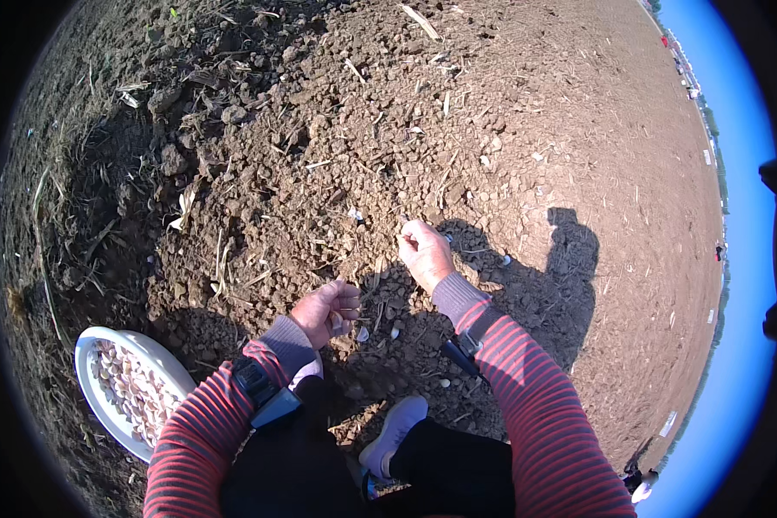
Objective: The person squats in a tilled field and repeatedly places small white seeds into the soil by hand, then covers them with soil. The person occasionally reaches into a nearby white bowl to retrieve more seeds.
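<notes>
My left hand [327, 312] hovers palm-up over the loose soil, its fingers curled around at least one pale garlic clove [336, 320]. Reaching farther forward, my right hand [425, 252] is at the ground with thumb and fingers pinched together. A small purplish tip shows at its fingertips, apparently a clove, mostly hidden. Several pale cloves lie on the dirt, among them a white one [355, 213] ahead of my left hand and another clove [395, 333] below my right hand. To the left, a white plastic bucket [85, 353] holds many garlic cloves [133, 392].
Cloddy tilled soil [337, 149] with dry straw surrounds me. My light shoe [398, 430] stands on it near my knees. Devices are strapped to both my wrists. My shadow [563, 278] falls to the right. A person [644, 485] is far off at lower right.
</notes>
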Action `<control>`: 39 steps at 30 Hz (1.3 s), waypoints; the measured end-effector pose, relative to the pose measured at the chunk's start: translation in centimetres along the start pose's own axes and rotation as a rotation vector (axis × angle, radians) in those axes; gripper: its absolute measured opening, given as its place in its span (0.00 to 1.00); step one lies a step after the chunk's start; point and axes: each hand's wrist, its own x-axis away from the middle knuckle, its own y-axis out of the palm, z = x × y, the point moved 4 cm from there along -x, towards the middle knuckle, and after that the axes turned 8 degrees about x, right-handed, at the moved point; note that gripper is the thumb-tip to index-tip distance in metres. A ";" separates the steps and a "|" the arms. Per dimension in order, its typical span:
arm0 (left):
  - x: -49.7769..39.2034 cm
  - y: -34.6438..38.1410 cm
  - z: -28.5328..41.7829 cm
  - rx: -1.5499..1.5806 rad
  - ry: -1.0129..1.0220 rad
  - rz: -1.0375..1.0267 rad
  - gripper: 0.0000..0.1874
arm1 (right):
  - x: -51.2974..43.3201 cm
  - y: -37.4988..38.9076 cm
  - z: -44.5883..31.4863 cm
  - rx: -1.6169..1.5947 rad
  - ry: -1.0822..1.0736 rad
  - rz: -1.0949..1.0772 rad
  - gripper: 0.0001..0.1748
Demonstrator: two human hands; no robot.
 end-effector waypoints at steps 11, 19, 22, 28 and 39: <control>2.9 -4.0 4.7 0.156 0.102 0.134 0.14 | -14.4 3.3 3.4 0.248 -0.075 0.326 0.08; 3.7 -4.5 5.7 0.157 0.132 0.203 0.13 | -16.7 5.1 4.0 0.266 -0.143 0.288 0.09; 3.0 -3.5 6.0 0.130 0.149 0.163 0.13 | -15.2 2.1 1.7 0.277 -0.146 0.174 0.09; 1.6 -1.5 5.4 0.137 0.185 0.075 0.22 | -0.3 4.2 -8.4 -0.203 -0.399 -0.210 0.09; 2.9 -0.5 3.4 0.084 0.165 0.085 0.24 | 6.4 7.7 -8.4 -0.278 -0.362 -0.468 0.11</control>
